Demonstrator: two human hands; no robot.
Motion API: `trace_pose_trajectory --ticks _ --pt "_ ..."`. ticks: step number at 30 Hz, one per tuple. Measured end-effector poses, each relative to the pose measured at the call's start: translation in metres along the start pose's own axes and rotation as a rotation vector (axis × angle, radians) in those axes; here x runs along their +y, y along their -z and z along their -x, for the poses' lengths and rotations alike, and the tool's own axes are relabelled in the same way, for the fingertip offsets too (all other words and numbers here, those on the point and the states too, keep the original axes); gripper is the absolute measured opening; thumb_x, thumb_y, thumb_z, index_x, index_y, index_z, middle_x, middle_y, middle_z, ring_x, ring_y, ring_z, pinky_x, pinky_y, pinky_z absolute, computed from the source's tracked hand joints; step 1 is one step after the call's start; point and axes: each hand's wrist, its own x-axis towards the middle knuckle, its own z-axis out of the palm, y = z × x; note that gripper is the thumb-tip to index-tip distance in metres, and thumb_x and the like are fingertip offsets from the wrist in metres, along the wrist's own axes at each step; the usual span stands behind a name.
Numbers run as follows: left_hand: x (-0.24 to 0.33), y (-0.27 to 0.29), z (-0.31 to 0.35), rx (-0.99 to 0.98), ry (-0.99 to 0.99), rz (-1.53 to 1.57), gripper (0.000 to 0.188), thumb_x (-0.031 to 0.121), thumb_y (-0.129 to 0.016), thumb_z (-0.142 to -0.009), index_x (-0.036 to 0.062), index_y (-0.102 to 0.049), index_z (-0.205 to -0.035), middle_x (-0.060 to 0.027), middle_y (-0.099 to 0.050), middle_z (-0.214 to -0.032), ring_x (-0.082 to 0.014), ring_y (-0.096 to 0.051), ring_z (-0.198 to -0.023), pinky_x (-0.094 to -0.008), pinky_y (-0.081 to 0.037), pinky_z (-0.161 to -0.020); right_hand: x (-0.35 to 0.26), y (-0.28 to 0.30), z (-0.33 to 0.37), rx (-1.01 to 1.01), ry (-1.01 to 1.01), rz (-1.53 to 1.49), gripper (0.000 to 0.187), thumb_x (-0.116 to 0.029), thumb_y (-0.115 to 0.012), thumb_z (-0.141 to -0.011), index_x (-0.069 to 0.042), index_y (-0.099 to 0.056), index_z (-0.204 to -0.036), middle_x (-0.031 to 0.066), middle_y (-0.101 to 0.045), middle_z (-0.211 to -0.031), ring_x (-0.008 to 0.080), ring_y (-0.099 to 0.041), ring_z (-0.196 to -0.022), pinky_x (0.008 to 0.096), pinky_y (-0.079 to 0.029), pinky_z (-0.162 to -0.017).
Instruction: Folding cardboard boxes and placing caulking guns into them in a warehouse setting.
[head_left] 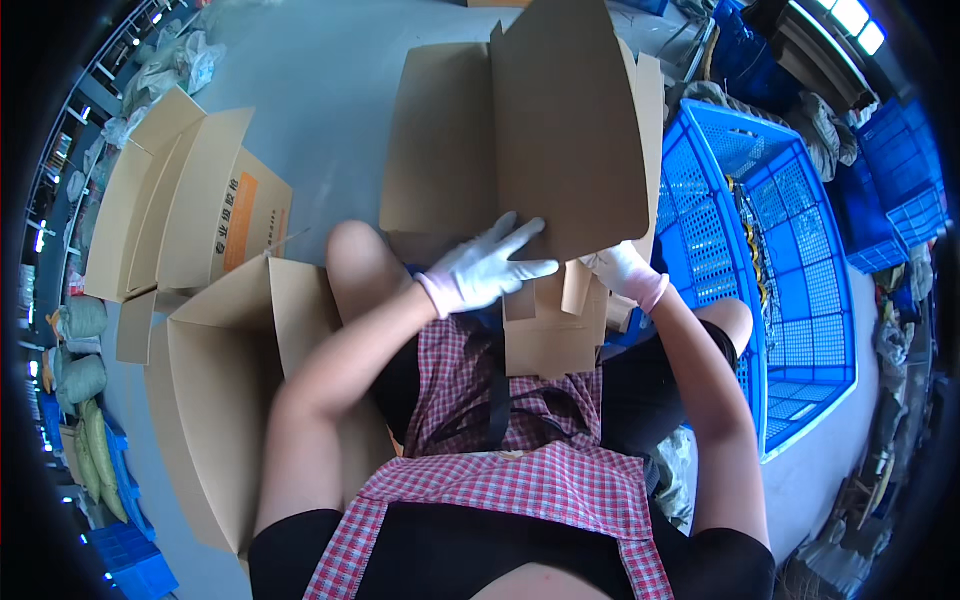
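Before me a brown cardboard box (440,140) lies with a large flap (570,130) raised toward me. My left hand (487,268), in a white glove, has its fingers spread, their tips at the flap's lower left edge. At the lower right corner of the flap is my right hand (625,273), also gloved; its fingers are curled and partly hidden, so what they grip cannot be made out. Below the flap, between my knees, sit smaller folded cardboard pieces (550,345).
An open cardboard box (215,390) stands close by my left side. Beyond it is another open box (190,200) with an orange printed panel. Large blue plastic crates (810,340) stand to my right. Bags (80,350) and bins line the far left.
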Motion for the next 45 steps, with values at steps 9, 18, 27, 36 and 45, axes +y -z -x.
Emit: trace_pose_trajectory --ticks 9,18,27,36,45 --pt "0.023 0.021 -0.004 -0.275 -0.088 -0.568 0.053 0.03 -0.045 -0.095 0.046 -0.032 -0.143 -0.0103 -0.05 -0.072 -0.0223 -0.059 -0.051 -0.0339 -0.053 -0.046 -0.023 0.04 0.015 0.008 0.106 0.19 0.023 -0.022 -0.074 -0.074 -0.011 -0.067 -0.092 0.0082 -0.067 -0.091 0.0294 -0.065 -0.083 0.0372 -0.053 -0.072" --pt "0.038 0.035 -0.001 -0.033 0.136 -0.126 0.017 0.018 -0.058 -0.09 0.0084 -0.051 -0.102 -0.0128 -0.063 -0.077 -0.0314 -0.065 -0.063 -0.0405 -0.052 -0.055 -0.073 0.056 0.025 0.027 0.046 -0.045 0.037 -0.011 -0.067 -0.081 -0.013 -0.066 -0.118 0.0127 -0.064 -0.094 0.0287 -0.064 -0.079 0.0354 -0.053 -0.074" --pt "0.047 0.025 0.016 -0.118 -0.039 0.003 0.074 0.0 -0.05 -0.084 0.015 -0.021 -0.151 -0.02 -0.059 -0.088 -0.036 -0.062 -0.07 -0.042 -0.053 -0.065 -0.06 0.034 0.065 0.334 0.19 0.059 0.037 -0.023 -0.067 -0.083 -0.007 -0.066 -0.116 0.0072 -0.065 -0.104 0.0299 -0.057 -0.088 0.0379 -0.043 -0.084" --pt "0.082 0.016 -0.013 -0.288 0.319 -0.509 0.066 0.039 -0.06 -0.088 0.0088 -0.039 -0.143 -0.0085 -0.06 -0.056 -0.0242 -0.061 -0.048 -0.0346 -0.048 -0.045 -0.089 0.004 0.05 0.482 -0.389 0.083 0.073 -0.021 -0.075 -0.073 -0.008 -0.048 -0.14 0.0128 -0.06 -0.091 0.026 -0.058 -0.085 0.0354 -0.044 -0.07" --pt "0.08 -0.003 -0.018 0.039 0.445 -0.34 0.038 0.039 -0.065 -0.083 0.0106 -0.06 -0.108 -0.0177 -0.066 -0.077 -0.0323 -0.066 -0.068 -0.0426 -0.051 -0.054 -0.088 0.038 -0.007 -0.395 -0.348 0.28 0.036 -0.048 -0.073 -0.072 -0.015 -0.078 -0.087 0.0136 -0.069 -0.096 0.0296 -0.063 -0.091 0.037 -0.049 -0.081"
